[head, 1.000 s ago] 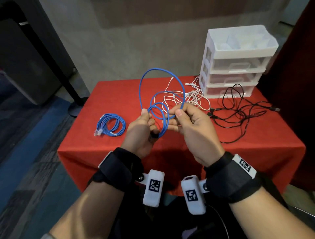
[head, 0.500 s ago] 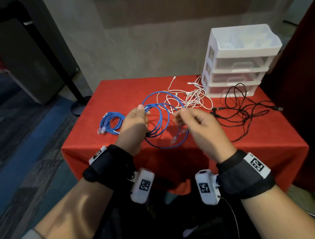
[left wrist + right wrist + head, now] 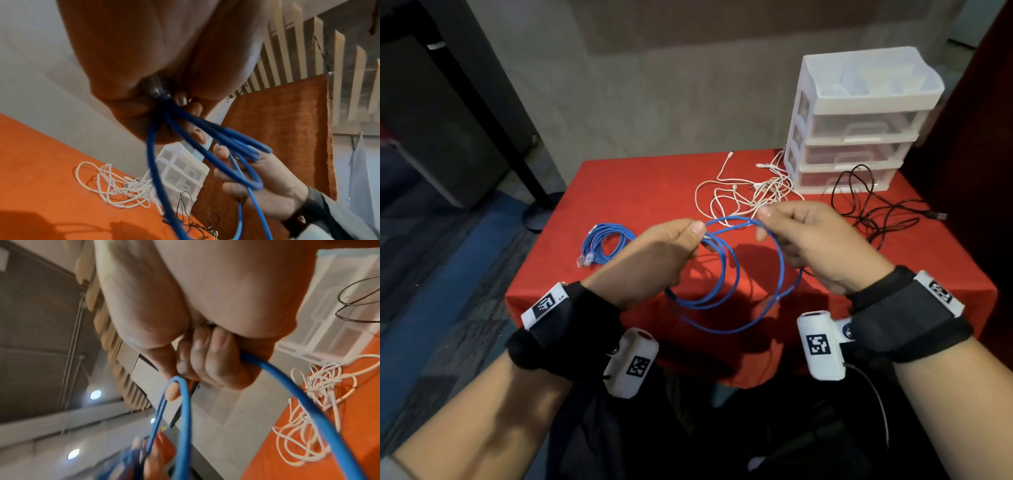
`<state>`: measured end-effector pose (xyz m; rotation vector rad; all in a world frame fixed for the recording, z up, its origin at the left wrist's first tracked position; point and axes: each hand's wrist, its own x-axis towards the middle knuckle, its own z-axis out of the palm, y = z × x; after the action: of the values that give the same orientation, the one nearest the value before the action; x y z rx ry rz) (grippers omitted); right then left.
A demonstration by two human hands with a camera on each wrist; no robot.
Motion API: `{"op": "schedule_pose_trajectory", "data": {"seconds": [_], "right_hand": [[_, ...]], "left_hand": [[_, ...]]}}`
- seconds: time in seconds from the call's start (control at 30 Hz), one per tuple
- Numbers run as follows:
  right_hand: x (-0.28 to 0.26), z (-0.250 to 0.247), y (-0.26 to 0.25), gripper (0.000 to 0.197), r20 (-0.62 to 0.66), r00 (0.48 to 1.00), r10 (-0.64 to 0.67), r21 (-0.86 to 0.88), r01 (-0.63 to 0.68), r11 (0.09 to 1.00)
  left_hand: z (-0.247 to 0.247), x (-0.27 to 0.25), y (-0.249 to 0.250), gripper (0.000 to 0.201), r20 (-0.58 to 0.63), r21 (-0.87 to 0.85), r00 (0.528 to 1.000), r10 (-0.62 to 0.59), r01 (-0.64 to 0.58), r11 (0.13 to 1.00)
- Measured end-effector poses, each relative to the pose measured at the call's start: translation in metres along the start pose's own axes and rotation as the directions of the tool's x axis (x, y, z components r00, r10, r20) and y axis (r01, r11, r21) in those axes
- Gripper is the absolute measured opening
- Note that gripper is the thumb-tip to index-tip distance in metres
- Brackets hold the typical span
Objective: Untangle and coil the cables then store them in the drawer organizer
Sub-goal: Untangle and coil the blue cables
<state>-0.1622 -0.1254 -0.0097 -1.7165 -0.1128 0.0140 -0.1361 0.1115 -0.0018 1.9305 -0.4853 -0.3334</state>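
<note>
A long thin blue cable (image 3: 726, 274) is held up in loops over the red table (image 3: 640, 192), pinched by the left hand (image 3: 654, 260) and the right hand (image 3: 815, 240), 2 hands apart.

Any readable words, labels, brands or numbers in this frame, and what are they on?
No readable text.
Black-and-white square marker tags on the black wrist straps and white wrist camera housings: patterns only, no letters or numbers.
White plastic drawer organizer: no label visible.

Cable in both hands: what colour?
Blue. The cable hangs in loops between the left hand and right hand; clearest in the head view.
</note>
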Motion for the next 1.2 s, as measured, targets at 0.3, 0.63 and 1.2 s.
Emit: {"op": "schedule_pose_trajectory", "data": {"seconds": [0.3, 0.63, 1.2], "right_hand": [[0.002, -0.061, -0.017, 0.038, -0.352, 0.935, -0.038, 0.127, 0.088, 0.988], [-0.003, -0.006, -0.007, 0.014, 0.017, 0.981, -0.193, -0.384, 0.185, 0.905], [-0.014, 0.026, -0.007, 0.023, 0.133, 0.977, -0.166, -0.129, 0.183, 0.975]], "left_hand": [[-0.018, -0.010, -0.017, 0.041, -0.059, 0.112, 0.997, -0.051, 0.057, 0.992], [0.001, 0.001, 0.003, 0.032, -0.158, 0.410, 0.975, 0.159, -0.082, 0.909], [0.014, 0.003, 0.020, 0.039, -0.004, -0.229, 0.999, -0.041, 0.039, 0.973]]}}
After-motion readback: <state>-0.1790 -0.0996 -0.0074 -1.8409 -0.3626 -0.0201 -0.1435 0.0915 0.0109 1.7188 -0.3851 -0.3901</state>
